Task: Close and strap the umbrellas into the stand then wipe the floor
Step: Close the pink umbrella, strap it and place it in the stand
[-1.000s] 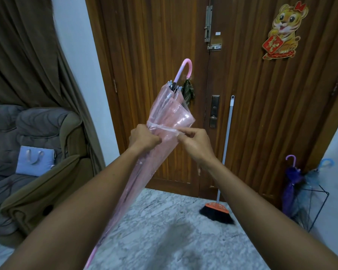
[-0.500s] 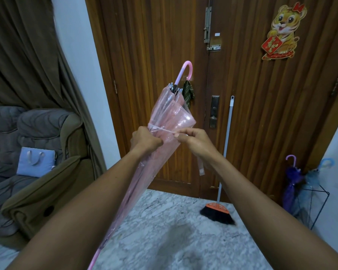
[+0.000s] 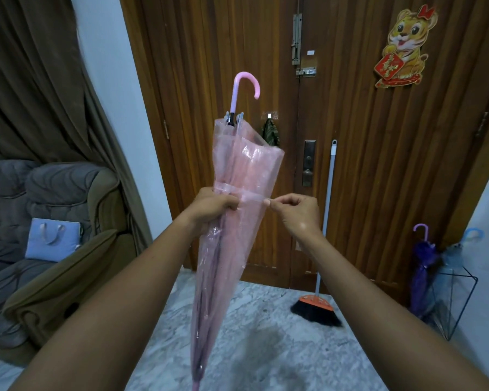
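A folded, see-through pink umbrella [image 3: 237,221] stands nearly upright in front of me, curved handle at the top, tip near the frame's lower edge. My left hand [image 3: 212,206] grips its canopy at mid height. A thin pink strap [image 3: 250,196] runs around the canopy, and my right hand [image 3: 295,210] pinches its free end at the canopy's right side. At the far right a black wire umbrella stand [image 3: 460,303] holds a purple umbrella [image 3: 421,263] and a pale blue umbrella [image 3: 458,255]. A dark wet patch [image 3: 266,351] lies on the marble floor [image 3: 294,362].
A brown double door [image 3: 350,136] fills the wall ahead. A broom [image 3: 322,277] with an orange head leans on it. At the left are a dark curtain [image 3: 40,94] and an armchair [image 3: 54,249] with a light blue bag [image 3: 52,239].
The umbrella has swung from a rightward lean to nearly upright. My right hand has drawn the strap across the canopy's front to the right side.
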The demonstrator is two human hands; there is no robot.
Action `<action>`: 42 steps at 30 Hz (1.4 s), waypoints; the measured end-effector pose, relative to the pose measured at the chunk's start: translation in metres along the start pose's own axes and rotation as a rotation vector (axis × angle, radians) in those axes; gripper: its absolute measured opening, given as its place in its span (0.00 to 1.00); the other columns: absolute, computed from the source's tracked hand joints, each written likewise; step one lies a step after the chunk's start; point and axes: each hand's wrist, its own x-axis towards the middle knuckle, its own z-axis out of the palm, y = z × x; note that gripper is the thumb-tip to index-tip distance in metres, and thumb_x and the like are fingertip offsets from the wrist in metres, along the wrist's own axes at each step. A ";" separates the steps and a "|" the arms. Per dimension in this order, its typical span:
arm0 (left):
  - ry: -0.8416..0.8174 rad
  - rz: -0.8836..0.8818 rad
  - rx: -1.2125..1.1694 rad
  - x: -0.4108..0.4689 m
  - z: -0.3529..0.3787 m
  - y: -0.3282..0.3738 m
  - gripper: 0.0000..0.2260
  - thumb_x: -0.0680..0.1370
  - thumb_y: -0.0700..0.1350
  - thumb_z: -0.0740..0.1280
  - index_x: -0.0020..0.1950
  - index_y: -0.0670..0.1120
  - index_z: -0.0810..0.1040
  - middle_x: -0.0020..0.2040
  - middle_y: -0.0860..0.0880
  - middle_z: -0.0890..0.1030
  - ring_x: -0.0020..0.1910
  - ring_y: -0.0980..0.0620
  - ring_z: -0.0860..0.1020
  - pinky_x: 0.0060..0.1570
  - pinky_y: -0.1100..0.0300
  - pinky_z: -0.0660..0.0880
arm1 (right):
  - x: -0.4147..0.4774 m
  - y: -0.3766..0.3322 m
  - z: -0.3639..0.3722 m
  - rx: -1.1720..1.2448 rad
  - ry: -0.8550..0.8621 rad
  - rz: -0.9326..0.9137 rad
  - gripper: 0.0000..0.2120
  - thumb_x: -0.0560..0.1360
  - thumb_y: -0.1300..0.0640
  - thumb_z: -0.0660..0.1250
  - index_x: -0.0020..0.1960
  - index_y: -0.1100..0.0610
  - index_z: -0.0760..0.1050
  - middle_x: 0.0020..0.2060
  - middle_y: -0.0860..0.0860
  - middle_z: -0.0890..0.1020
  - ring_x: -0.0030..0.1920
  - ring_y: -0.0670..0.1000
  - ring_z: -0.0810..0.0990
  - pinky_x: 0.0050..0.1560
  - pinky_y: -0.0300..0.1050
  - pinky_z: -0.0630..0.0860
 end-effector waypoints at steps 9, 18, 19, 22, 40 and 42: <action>-0.416 -0.029 -0.325 -0.022 0.004 0.010 0.17 0.63 0.34 0.60 0.46 0.38 0.84 0.43 0.40 0.80 0.41 0.45 0.79 0.43 0.56 0.78 | 0.000 -0.015 -0.009 0.374 -0.512 0.262 0.28 0.68 0.44 0.77 0.64 0.54 0.79 0.47 0.53 0.79 0.33 0.46 0.67 0.28 0.36 0.59; -0.443 -0.017 -0.250 -0.029 0.010 0.012 0.10 0.60 0.34 0.60 0.37 0.37 0.77 0.40 0.40 0.74 0.37 0.46 0.75 0.37 0.58 0.75 | 0.003 -0.042 -0.024 0.325 -0.702 0.195 0.25 0.62 0.49 0.81 0.56 0.56 0.81 0.46 0.67 0.76 0.44 0.60 0.80 0.51 0.48 0.79; -0.439 -0.020 -0.251 -0.030 0.009 0.012 0.10 0.60 0.34 0.60 0.38 0.37 0.76 0.39 0.40 0.75 0.37 0.46 0.76 0.38 0.58 0.76 | 0.001 -0.045 -0.022 0.308 -0.668 0.191 0.24 0.64 0.51 0.80 0.57 0.56 0.80 0.53 0.69 0.78 0.54 0.64 0.81 0.60 0.55 0.79; -0.452 -0.023 -0.209 -0.027 0.006 0.009 0.14 0.66 0.38 0.65 0.50 0.36 0.77 0.44 0.39 0.78 0.42 0.44 0.78 0.46 0.54 0.77 | -0.005 -0.051 -0.017 0.309 -0.545 0.102 0.16 0.70 0.58 0.75 0.57 0.55 0.77 0.54 0.57 0.84 0.58 0.59 0.83 0.62 0.58 0.79; 0.275 0.007 -0.070 -0.033 0.044 -0.047 0.12 0.65 0.34 0.73 0.47 0.41 0.80 0.41 0.42 0.83 0.41 0.43 0.84 0.41 0.48 0.84 | -0.008 -0.056 0.008 -0.237 -0.372 -0.060 0.13 0.69 0.48 0.79 0.42 0.57 0.85 0.38 0.49 0.86 0.45 0.48 0.84 0.49 0.48 0.81; 0.255 -0.010 -0.088 -0.033 0.029 -0.045 0.08 0.67 0.32 0.70 0.45 0.40 0.78 0.37 0.43 0.79 0.37 0.45 0.82 0.38 0.52 0.81 | -0.007 -0.057 0.000 -0.274 -0.350 -0.099 0.15 0.70 0.49 0.78 0.40 0.62 0.83 0.33 0.49 0.83 0.39 0.45 0.82 0.45 0.44 0.76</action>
